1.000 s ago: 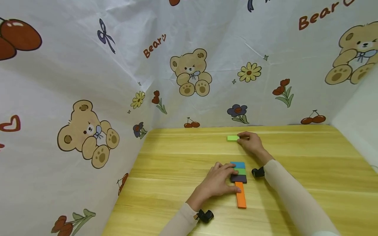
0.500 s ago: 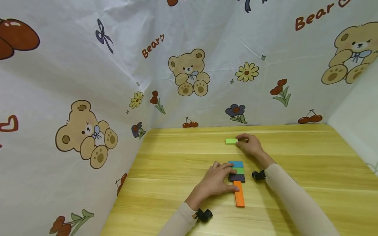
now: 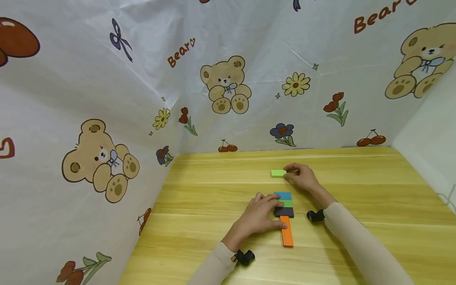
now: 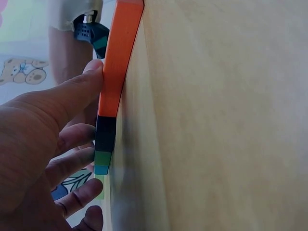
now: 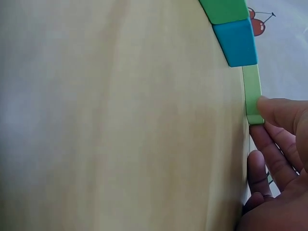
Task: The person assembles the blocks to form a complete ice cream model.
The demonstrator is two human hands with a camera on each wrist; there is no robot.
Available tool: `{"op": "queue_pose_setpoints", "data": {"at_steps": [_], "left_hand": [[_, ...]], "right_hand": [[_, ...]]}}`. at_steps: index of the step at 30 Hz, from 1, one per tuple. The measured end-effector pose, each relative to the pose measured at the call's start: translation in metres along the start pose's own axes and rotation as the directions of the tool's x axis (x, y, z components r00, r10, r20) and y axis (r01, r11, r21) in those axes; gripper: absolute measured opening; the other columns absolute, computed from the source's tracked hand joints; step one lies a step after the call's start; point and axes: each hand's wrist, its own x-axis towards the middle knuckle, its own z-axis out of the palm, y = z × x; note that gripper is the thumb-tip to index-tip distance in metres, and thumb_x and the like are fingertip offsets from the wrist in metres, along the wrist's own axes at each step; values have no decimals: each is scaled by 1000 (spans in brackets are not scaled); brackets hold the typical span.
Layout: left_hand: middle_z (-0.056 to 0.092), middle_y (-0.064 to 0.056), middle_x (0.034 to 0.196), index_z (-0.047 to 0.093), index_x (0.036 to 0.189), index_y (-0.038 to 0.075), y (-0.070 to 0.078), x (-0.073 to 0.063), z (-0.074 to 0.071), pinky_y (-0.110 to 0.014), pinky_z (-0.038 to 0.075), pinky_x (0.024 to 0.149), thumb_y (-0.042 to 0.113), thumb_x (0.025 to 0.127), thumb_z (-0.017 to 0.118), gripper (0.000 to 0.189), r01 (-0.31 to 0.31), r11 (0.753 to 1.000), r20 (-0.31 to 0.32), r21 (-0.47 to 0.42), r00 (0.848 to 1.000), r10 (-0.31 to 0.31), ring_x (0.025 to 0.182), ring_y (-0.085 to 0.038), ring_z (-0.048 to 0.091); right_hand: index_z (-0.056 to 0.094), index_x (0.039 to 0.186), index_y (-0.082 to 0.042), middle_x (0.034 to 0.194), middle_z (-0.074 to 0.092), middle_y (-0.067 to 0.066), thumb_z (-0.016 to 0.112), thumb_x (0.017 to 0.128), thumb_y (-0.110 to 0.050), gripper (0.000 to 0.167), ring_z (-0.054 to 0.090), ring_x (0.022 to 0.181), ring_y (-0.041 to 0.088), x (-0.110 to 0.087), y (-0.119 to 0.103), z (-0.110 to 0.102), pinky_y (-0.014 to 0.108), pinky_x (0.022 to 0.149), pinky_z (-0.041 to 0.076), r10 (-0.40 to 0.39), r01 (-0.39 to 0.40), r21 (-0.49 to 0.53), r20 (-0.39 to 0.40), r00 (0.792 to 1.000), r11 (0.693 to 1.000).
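In the head view, an orange block point(image 3: 286, 233) lies lengthwise on the table, its far end meeting a row of dark point(image 3: 284, 212), green point(image 3: 287, 203) and blue point(image 3: 284, 195) blocks laid crosswise. My left hand point(image 3: 259, 215) rests over this row from the left, thumb on the orange block and fingertips on the coloured ones. The left wrist view has the thumb point(image 4: 94, 67) against the orange block's face. Beyond the row, my right hand point(image 3: 303, 177) pinches the right end of a light green block point(image 3: 278, 173). From the right wrist, its thumb point(image 5: 269, 107) lies on that block.
The wooden table point(image 3: 374, 190) stretches out on both sides. White cloth with printed bears point(image 3: 228, 85) stands along its back and left edges. A pale panel point(image 3: 434, 138) borders the right, with a thin cord point(image 3: 449, 200) by it.
My right hand has drawn the light green block nearer to the blue block. The left hand keeps its place on the row. The head view has shifted slightly.
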Motion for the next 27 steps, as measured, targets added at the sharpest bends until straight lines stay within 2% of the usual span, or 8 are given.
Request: {"op": "queue_pose_setpoints", "data": {"at_steps": [6,15,18,27], "left_hand": [[47,18,167,65,146,38,1,1,2,-22,36,88,74,89,74,67,-3,1000,-4,-9,1000,3,113,-10,43],[47,16,168,65,146,38,2,2,1,-22,36,87,74,90,73,68,-9,1000,-4,-1,1000,9,114,-10,44],[47,16,168,65,146,37,1,2,1,-22,37,87,73,90,73,67,-11,1000,-6,-6,1000,11,114,-11,44],[46,16,169,65,146,37,0,0,-1,-22,37,89,73,90,72,67,0,1000,5,-13,1000,0,115,-11,45]], "right_hand": [[74,130,-7,126,73,20,75,102,-24,33,58,86,21,-7,3,-3,30,74,48,-5,5,14,27,1000,1000],[75,127,-8,124,75,19,77,101,-24,30,55,85,20,-19,1,-6,31,74,45,-28,27,3,34,999,1000],[75,127,-10,124,75,16,77,101,-24,30,55,86,21,-23,-1,-7,31,73,45,-7,7,1,45,999,1000],[74,128,-11,128,74,15,77,101,-24,29,61,100,25,-34,-6,-8,36,84,48,-18,19,-3,95,995,1000]]}}
